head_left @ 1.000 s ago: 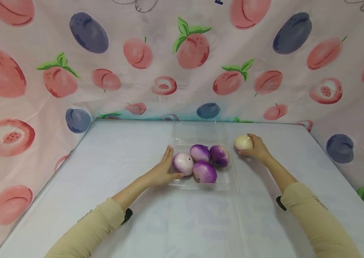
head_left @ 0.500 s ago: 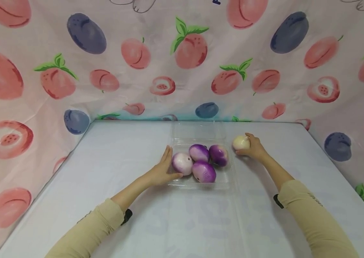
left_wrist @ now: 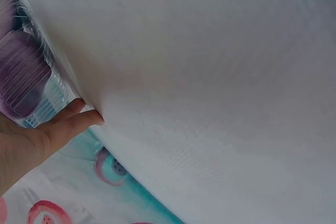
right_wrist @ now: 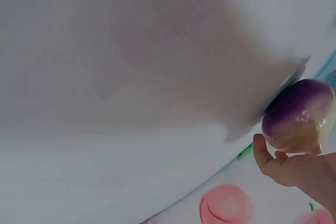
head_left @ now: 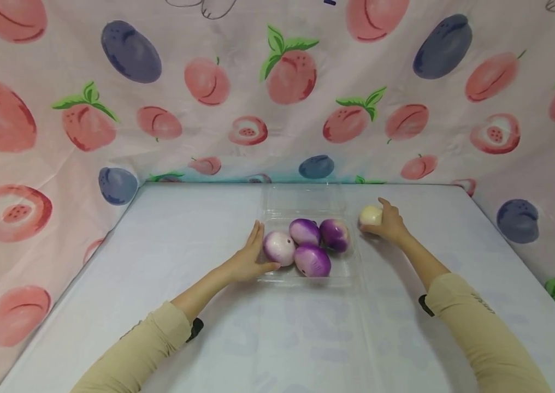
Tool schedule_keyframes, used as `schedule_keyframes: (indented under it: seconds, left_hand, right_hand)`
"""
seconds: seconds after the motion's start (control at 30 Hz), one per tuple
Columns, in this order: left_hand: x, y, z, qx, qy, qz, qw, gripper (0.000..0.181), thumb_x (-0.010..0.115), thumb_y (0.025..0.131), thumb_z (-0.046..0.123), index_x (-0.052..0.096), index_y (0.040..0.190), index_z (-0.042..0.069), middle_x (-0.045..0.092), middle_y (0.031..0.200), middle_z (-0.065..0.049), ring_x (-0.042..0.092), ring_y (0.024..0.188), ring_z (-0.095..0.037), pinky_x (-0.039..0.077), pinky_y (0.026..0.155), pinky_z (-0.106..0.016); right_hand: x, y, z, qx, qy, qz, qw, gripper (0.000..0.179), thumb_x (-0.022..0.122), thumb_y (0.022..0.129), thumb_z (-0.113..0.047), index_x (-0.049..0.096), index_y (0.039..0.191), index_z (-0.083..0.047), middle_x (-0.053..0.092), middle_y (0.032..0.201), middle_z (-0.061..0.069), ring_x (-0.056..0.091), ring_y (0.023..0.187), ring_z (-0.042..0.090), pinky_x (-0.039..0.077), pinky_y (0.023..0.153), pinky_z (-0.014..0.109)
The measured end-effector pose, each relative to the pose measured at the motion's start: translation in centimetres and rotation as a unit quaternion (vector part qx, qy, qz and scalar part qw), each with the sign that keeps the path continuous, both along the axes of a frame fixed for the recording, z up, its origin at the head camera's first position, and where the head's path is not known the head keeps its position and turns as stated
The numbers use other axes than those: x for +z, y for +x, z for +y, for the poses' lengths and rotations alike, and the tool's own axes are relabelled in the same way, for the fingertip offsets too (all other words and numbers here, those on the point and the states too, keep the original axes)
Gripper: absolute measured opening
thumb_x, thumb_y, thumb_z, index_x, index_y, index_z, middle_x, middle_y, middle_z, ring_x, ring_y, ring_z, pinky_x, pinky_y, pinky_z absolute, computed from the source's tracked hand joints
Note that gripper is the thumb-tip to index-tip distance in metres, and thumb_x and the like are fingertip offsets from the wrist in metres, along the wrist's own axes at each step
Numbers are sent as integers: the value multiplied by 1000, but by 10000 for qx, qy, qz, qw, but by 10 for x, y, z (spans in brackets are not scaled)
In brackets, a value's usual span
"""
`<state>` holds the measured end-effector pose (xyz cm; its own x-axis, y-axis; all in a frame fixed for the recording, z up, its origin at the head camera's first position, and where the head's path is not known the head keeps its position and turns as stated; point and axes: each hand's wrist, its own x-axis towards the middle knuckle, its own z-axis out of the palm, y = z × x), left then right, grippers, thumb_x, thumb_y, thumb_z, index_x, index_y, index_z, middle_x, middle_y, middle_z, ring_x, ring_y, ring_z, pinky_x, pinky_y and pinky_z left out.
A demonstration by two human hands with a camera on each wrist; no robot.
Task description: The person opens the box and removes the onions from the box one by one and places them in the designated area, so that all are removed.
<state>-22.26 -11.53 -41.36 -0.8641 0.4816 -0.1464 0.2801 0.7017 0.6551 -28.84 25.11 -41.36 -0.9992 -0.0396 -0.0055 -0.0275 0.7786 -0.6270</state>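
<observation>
A clear plastic clamshell box (head_left: pixel 346 268) lies with its lid folded back on the table, holding several purple-and-white onions (head_left: pixel 312 261). My left hand (head_left: pixel 244 265) rests against the box's left side, fingers straight along the wall and thumb over the near corner. In the left wrist view, these fingers (left_wrist: pixel 79 121) lie beside the box's edge. Right of the box, my right hand (head_left: pixel 389 225) holds another onion (head_left: pixel 370 215), its pale end showing. From the right wrist, that onion (right_wrist: pixel 299 114) looks purple on one side and cream at the stubby tip; the thumb is hidden.
The transparent lid (head_left: pixel 304 197) extends behind the box toward the back of the table. A white cover (head_left: pixel 169 229) lies over the table. Fruit-printed cloth (head_left: pixel 159 153) hangs along the back and both sides.
The onion in my right hand has turned slightly and shifted little, and one finger now sits higher off it. My left hand and the box stay in place.
</observation>
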Motion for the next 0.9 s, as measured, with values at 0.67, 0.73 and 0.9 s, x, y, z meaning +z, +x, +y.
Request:
schedule_keyframes:
  seconds: [0.67, 0.73, 0.9]
  left_hand:
    - [1, 4, 0, 25, 33, 30, 10000, 105, 63, 88, 41, -12, 148, -2, -22, 155, -18, 7, 143, -40, 21, 114, -50]
    - [1, 4, 0, 31, 22, 43, 10000, 104, 63, 88, 41, -11, 148, -2, -21, 155, -19, 6, 144, -39, 21, 115, -50]
    - [0, 3, 2, 18, -1, 60, 10000, 105, 62, 88, 43, -12, 148, 0, -21, 155, -18, 6, 144, -38, 21, 114, -50]
  right_hand:
    - [9, 15, -4, 34, -1, 1134, 9935, 71, 71, 83, -20, 35, 138, 6, 31, 139, 37, 29, 124, 57, 28, 98, 69]
    - [10, 17, -6, 63, -45, 1214, 9926, 69, 71, 83, -19, 36, 137, 7, 32, 139, 37, 29, 124, 57, 28, 99, 69]
    - [12, 22, -10, 29, -301, 1588, 9868, 60, 69, 85, -15, 41, 133, 8, 38, 136, 35, 33, 123, 54, 28, 101, 63]
